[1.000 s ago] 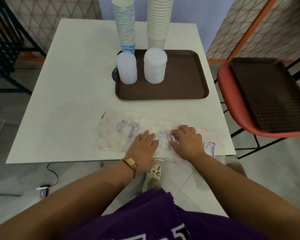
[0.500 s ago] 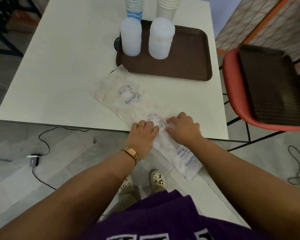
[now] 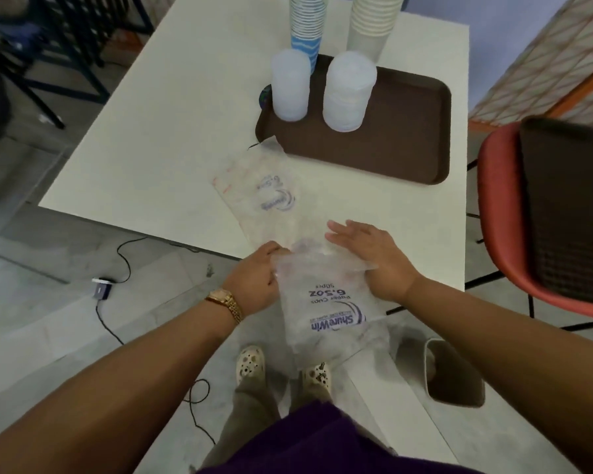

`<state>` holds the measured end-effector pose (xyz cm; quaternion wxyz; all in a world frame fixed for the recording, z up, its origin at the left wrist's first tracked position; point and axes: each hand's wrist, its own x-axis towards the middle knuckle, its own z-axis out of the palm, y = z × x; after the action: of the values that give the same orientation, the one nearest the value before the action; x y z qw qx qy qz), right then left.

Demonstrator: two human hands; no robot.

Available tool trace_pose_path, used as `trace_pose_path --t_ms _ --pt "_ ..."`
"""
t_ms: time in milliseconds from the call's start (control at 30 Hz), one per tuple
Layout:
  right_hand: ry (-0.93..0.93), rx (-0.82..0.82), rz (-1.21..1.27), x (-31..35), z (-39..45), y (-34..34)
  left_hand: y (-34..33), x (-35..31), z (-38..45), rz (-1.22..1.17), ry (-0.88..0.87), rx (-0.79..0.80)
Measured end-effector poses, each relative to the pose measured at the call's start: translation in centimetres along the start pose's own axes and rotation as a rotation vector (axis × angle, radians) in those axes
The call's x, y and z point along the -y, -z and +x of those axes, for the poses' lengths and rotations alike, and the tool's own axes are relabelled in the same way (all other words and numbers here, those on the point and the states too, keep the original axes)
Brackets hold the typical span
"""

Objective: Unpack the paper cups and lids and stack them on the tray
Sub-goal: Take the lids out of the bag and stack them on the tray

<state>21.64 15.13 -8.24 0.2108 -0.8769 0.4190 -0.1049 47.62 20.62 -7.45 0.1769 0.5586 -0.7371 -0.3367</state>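
Observation:
On the brown tray (image 3: 408,145) stand two stacks of clear lids (image 3: 290,85) (image 3: 348,92), a tall stack of blue-and-white cups (image 3: 305,22) and a tall stack of cream cups (image 3: 374,18). An empty clear plastic wrapper (image 3: 264,196) printed in purple lies from the tray's near corner to the table's front edge and hangs over it. My left hand (image 3: 254,280) grips the wrapper at the table edge. My right hand (image 3: 370,254) lies with fingers straight on the wrapper, its palm pressing it down.
The white table (image 3: 158,131) runs left of the tray. A red chair (image 3: 504,213) at the right carries a second dark tray (image 3: 569,206). A bin (image 3: 456,374) stands on the floor by my feet. Cables and a small adapter (image 3: 100,290) lie on the floor at left.
The wrapper has been pulled toward me, and more of it now hangs over the table's front edge. My right hand's fingers have straightened. The view tilted further down.

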Motion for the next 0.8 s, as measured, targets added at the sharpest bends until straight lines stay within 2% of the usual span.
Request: trace_pose_path --t_ms 67,133,167,200,267,333,467,533,667,800 --pt "-0.162 -0.087 0.294 0.9 1.8 -0.2 0.2 0.1 0.0 -0.099 0.101 -0.060" --pt "-0.527 0.020 0.793 2.1 4.0 1.1 0.4 -0.1 0.1 -0.245 0.286 -0.155" --pt "-0.622 0.065 0.968 2.3 5.0 1.6 0.6 -0.4 0.2 -0.349 0.376 -0.205" --pt "-0.629 0.064 1.037 2.6 5.9 2.1 0.7 -0.6 0.4 -0.467 0.463 -0.238" --pt "-0.565 0.012 0.770 2.9 7.5 2.3 1.0 -0.7 1.0 -0.613 0.590 -0.259" --pt "-0.606 -0.018 0.641 3.3 9.0 2.0 1.0 -0.2 1.6 -0.674 0.655 -0.279" --pt "-0.689 0.174 0.332 2.8 11.7 0.9 1.1 0.8 2.6 -0.626 0.771 -0.434" --pt "-0.698 0.212 0.191 2.9 12.1 0.2 1.5 0.8 2.6 -0.553 0.833 -0.512" --pt "-0.754 0.199 0.153 3.6 12.0 -0.6 1.5 1.1 1.8 -0.465 0.882 -0.587" --pt "-0.732 0.297 0.034 4.8 11.3 -0.8 0.8 1.8 1.0 -0.691 1.061 -0.548"
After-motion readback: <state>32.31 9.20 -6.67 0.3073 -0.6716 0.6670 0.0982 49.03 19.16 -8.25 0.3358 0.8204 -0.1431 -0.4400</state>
